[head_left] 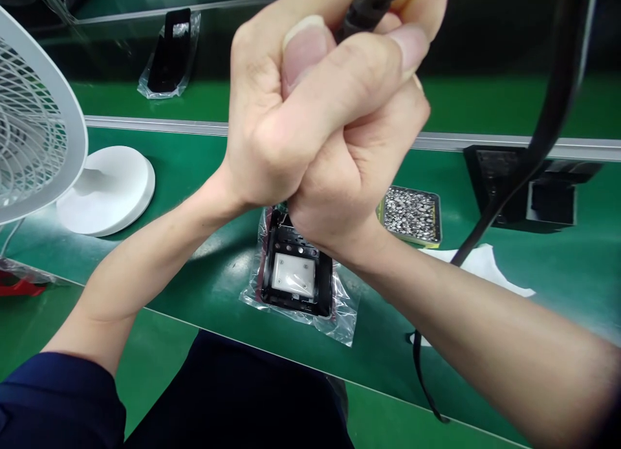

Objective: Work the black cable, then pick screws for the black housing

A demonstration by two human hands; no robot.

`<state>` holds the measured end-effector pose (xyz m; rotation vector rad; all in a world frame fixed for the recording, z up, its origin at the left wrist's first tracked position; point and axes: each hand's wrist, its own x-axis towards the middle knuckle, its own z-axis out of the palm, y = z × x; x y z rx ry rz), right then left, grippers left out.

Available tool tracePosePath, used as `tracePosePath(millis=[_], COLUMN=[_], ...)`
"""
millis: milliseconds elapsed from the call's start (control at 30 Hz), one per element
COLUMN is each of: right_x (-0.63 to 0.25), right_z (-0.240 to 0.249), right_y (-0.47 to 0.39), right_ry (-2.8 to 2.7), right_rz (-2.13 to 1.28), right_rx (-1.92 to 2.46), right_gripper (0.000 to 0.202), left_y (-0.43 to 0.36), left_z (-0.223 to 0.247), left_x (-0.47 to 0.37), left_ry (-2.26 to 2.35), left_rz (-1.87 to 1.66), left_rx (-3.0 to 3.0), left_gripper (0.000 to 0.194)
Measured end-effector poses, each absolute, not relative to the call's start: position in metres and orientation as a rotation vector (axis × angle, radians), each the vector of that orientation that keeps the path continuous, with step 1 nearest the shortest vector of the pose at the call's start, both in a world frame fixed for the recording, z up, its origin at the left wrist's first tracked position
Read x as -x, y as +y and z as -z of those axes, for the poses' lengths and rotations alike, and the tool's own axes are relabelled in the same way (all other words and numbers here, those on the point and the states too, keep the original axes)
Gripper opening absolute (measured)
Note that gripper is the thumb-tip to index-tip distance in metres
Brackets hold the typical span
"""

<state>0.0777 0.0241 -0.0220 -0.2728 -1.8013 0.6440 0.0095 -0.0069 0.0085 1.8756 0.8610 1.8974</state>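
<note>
My left hand and my right hand are clenched together close to the camera. Both grip a black ribbed tool whose upper end sticks out above the fingers. My left hand wraps over the right one. A thick black cable hangs from the top right and runs down to the table. Directly beneath the hands, a black housing with a white square insert lies on a clear plastic bag, on the green table. The tool's tip is hidden behind my hands.
A tray of small silver screws sits just right of the housing. A white fan with a round base stands at the left. A black box is at the right, another bagged black part at the back, and white paper under the cable.
</note>
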Motion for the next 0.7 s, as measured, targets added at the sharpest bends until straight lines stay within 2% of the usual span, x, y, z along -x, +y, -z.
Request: tracePosePath(millis=[67,200,233,333,433,500,567,700], right_x=[-0.078,-0.077,-0.076,-0.074,-0.075,-0.076,-0.078,-0.076], right_z=[0.025,0.024,0.022,0.016,0.013,0.015,0.019,0.03], right_y=[0.023,0.017,0.016,0.015,0.016,0.016,0.018,0.028], right_ry=[-1.798,-1.749,-1.752,-1.783,-1.758,-1.718,-1.711,-1.688], right_rz=[-0.576,-0.5,-0.525,-0.619,-0.662,-0.66,-0.639,-0.531], right_rx=[0.262,0.288,0.324,0.434,0.42,0.348,0.255,0.094], right_gripper=[0.017,0.012,0.015,0.026,0.026,0.024,0.013,0.024], left_y=[-0.006,-0.012,-0.014,-0.02,-0.026,-0.029,-0.031,-0.026], left_z=[-0.009,-0.01,-0.009,-0.004,0.001,0.004,0.006,0.004], left_x=[-0.011,-0.017,-0.017,-0.011,0.001,0.005,0.005,-0.006], left_ry=[0.86,0.957,0.973,1.006,1.012,1.042,1.086,1.227], left_rz=[-1.927,-1.96,-1.996,-2.054,-2.006,-1.998,-1.989,-1.962], left_rx=[-1.864,-1.676,-1.567,-1.177,-1.065,-1.068,-1.101,-1.257], left_gripper=[0.022,0.013,0.016,0.046,0.056,0.057,0.056,0.047])
